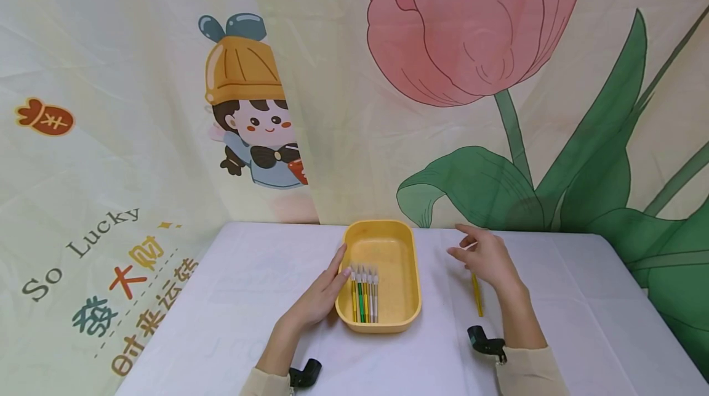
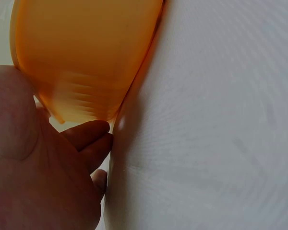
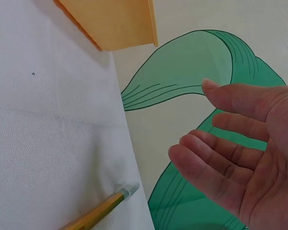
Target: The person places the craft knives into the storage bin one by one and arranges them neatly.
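Observation:
A yellow plastic tray (image 1: 396, 282) stands on the table, with several slim capped craft knives (image 1: 365, 297) side by side in its left half. My left hand (image 1: 318, 297) rests against the tray's left side, its thumb at the rim. In the left wrist view, its fingers (image 2: 93, 139) touch the tray wall low down, near the cloth. Right of the tray, my right hand (image 1: 487, 260) hovers with loosely bent fingers and nothing between them. Just below it lies one yellow craft knife (image 1: 477, 297); the right wrist view shows its knurled handle (image 3: 96, 211) and clear cap.
A white cloth (image 1: 227, 310) covers the table. Behind its far edge hangs a printed backdrop (image 1: 343, 106) with a pink tulip and a cartoon figure. Black wrist cameras (image 1: 484, 342) sit on both forearms.

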Available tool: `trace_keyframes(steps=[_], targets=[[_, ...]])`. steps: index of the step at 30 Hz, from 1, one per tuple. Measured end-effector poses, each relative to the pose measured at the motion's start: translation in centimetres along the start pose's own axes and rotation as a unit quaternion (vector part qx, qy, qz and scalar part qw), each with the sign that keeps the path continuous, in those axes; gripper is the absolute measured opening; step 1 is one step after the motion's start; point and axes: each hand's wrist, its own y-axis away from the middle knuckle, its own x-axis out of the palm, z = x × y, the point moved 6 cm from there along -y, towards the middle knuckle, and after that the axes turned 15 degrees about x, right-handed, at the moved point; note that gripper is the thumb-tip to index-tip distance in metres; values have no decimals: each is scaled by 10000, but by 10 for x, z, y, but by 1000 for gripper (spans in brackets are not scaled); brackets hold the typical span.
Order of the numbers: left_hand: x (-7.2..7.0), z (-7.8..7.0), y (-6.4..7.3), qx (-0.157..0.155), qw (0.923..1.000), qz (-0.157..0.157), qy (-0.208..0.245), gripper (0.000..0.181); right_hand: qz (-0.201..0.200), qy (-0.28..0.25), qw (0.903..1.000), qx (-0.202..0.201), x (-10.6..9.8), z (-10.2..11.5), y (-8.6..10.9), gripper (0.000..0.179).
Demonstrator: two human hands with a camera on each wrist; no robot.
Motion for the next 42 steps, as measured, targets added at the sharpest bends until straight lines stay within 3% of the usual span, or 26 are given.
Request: trace_keyframes(steps=[10, 19, 42], targets=[[0, -1, 0, -16, 10000, 9, -14, 61, 112, 3, 9999, 123, -2, -8, -3, 65], [0, 0, 0, -45, 10000, -21, -49, 61, 329, 380, 9981, 369, -4, -21, -7, 67], [1, 0, 0, -95, 10000, -15, -19, 62, 504, 449, 9968, 438, -6, -36, -11, 60]])
